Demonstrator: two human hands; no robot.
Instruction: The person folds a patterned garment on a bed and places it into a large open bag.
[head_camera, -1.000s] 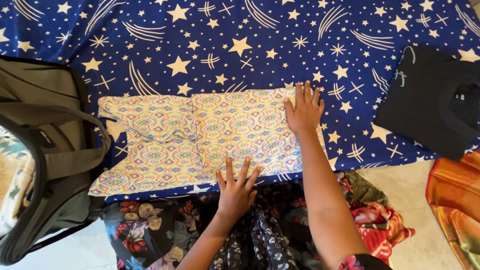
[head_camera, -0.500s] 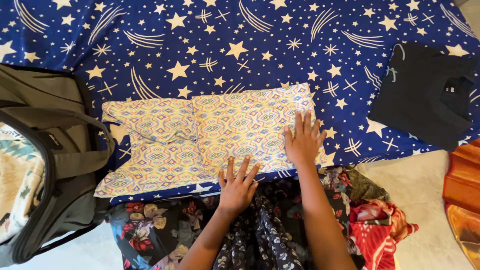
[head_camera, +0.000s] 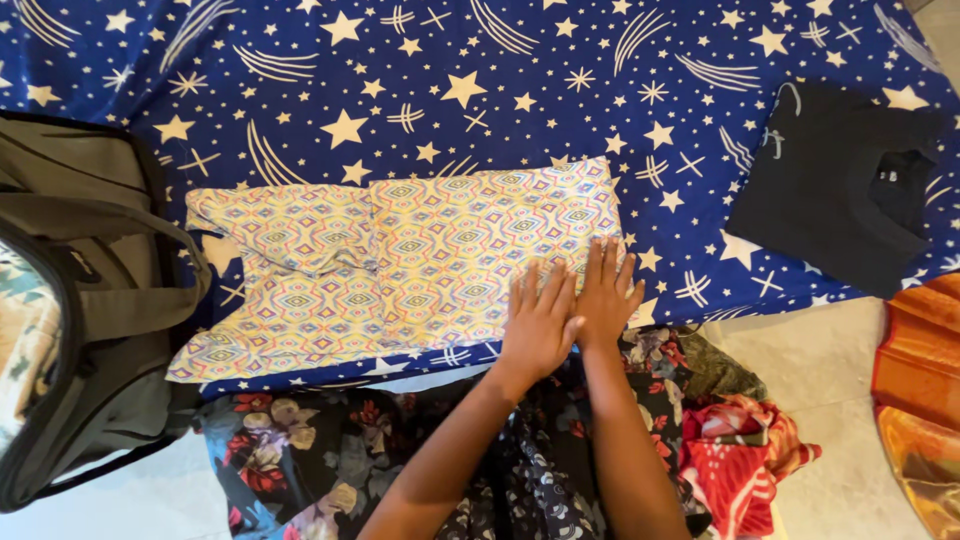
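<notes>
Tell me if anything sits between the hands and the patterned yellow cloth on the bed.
Nothing visible does. The left hand and the right hand both lie flat, side by side, directly on the near right corner of the folded patterned cloth, which rests on the star-print sheet.

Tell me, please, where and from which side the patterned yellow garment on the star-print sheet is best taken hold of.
Probably at the right-hand folded edge of the patterned yellow garment, coming from the near right, where the left hand and right hand lie flat. It is flat and doubled there, the edge looks straight and tidy, and fingers could slide under it; the left end flares loose beside the grey bag.
</notes>
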